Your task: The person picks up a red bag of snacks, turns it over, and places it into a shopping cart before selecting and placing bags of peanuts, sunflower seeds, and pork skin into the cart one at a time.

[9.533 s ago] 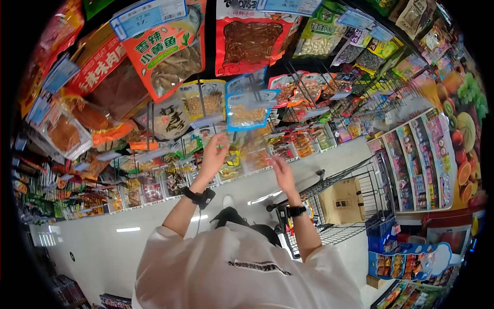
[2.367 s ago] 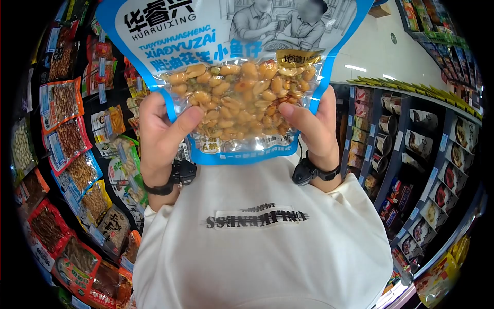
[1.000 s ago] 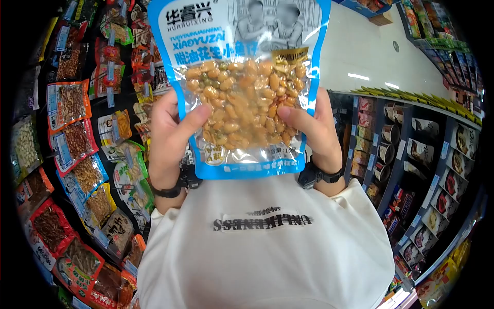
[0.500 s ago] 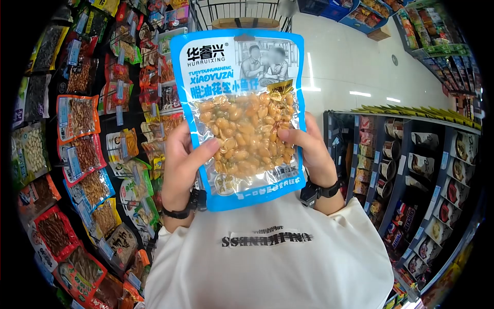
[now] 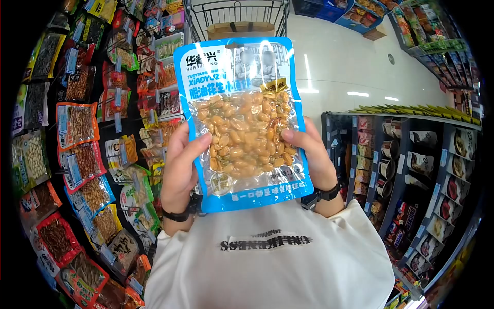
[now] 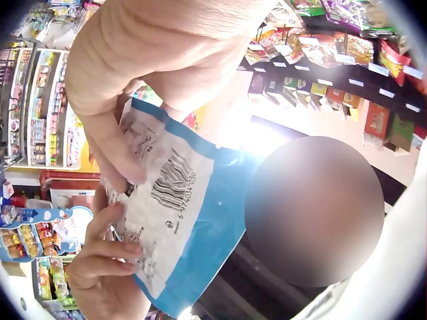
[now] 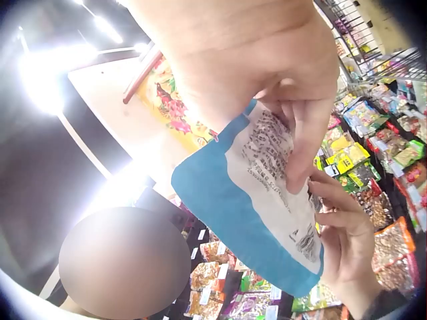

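A blue-edged snack bag (image 5: 247, 134) with a clear window full of peanuts faces up in the head view, upright in front of the chest. The left hand (image 5: 181, 159) grips its left side, thumb on the front; the right hand (image 5: 314, 154) grips its right side in the same way. In the left wrist view the white back of the bag (image 6: 193, 220) shows a barcode, with fingers of both hands against it. The right wrist view shows printed text on the back of the bag (image 7: 267, 180), fingers pressed to it.
Hanging snack packs (image 5: 77, 123) fill the racks at left. A wire cart (image 5: 236, 10) holding a brown box (image 5: 241, 30) stands beyond the bag. Shelves of cups and packs (image 5: 411, 165) stand at right, and a blue display (image 5: 360, 18) at the upper right.
Since the earlier frames, the bag has left the rack area and come into both hands. Over the last second it moved lower and farther from the head camera, and more of the cart came into view.
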Demonstrator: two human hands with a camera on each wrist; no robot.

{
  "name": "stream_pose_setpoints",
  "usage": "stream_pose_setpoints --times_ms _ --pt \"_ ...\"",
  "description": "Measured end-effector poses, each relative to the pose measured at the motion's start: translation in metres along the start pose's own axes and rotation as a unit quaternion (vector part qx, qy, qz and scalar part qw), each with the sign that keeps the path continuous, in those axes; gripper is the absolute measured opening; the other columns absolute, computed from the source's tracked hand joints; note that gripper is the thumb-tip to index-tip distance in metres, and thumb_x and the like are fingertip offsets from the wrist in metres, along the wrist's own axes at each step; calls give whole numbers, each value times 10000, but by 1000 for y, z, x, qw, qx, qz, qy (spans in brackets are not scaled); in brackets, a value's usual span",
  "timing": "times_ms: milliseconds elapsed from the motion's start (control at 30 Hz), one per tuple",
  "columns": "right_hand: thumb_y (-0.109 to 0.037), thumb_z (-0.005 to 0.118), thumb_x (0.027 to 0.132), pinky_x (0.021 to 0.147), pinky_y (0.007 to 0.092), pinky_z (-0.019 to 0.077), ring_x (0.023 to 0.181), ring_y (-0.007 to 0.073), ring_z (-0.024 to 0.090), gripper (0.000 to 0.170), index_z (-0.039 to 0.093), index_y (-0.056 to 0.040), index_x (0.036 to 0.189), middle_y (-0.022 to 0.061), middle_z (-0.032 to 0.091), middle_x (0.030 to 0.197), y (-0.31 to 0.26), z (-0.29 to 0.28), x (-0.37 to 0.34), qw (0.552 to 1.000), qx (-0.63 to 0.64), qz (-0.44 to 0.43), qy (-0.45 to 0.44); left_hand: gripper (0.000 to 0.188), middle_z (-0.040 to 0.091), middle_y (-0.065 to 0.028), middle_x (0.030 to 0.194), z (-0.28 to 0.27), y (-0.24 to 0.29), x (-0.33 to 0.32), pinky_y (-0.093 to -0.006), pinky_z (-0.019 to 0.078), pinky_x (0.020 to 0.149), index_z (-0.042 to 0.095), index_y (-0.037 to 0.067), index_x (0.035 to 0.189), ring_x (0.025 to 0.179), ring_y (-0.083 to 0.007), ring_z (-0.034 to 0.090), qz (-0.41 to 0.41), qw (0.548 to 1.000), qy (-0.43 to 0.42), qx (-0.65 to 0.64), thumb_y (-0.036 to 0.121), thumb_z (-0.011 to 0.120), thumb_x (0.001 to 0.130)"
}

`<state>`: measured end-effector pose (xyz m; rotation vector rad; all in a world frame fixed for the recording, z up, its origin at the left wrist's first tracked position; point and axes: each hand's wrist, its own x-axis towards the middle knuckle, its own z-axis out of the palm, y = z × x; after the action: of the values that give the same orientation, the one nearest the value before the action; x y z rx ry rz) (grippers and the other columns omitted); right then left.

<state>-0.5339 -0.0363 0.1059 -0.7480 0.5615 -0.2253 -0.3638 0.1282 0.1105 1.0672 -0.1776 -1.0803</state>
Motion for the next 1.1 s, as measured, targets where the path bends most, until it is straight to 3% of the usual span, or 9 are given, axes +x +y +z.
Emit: stream_pose_setpoints --times_ms 167,367,400,500,600,1100 --pt "-139 630 861 826 281 499 987 149 616 416 546 39 1227 106 639 1114 3 -3 2 1000 1 -13 -9 387 619 -139 1178 3 1 -3 -314 473 919 498 -59 1251 1055 -182 610 15 1000 0 11 41 567 883" --pt "-42 637 822 726 246 502 911 111 604 504 475 19 1295 65 626 1076 8 -17 6 989 -135 -52 -37 393 627 -129 1162 4 4 -6 -299 490 879 504 -61 1244 1022 -168 621 35 997 3 72 39 590 874" --pt "-21 628 810 782 256 493 981 110 577 590 399 14 1353 75 589 1165 6 -14 5 988 -137 -55 -36 394 627 -124 1159 4 4 -6 -295 489 876 505 -61 1242 1019 -162 619 42 996 1 82 38 596 872" --pt "-6 610 801 901 279 449 1094 127 517 625 361 8 1374 86 533 1243 5 -4 10 973 -173 -152 -9 394 628 -112 1145 5 4 -8 -284 485 870 510 -62 1234 1010 -145 611 60 992 -8 114 31 616 867" --pt "15 595 789 1008 302 369 1177 150 454 664 320 1 1394 98 493 1282 2 -5 7 979 -175 -102 -1 388 629 -102 1128 4 5 -9 -273 480 865 517 -63 1223 1001 -130 603 71 987 -22 141 20 631 861" --pt "17 589 818 1058 328 315 1241 172 391 649 304 0 1401 106 443 1325 11 -7 6 967 -202 -153 -4 357 640 -96 1081 6 5 -14 -257 482 821 536 -67 1193 952 -116 604 77 983 -20 166 40 640 869"
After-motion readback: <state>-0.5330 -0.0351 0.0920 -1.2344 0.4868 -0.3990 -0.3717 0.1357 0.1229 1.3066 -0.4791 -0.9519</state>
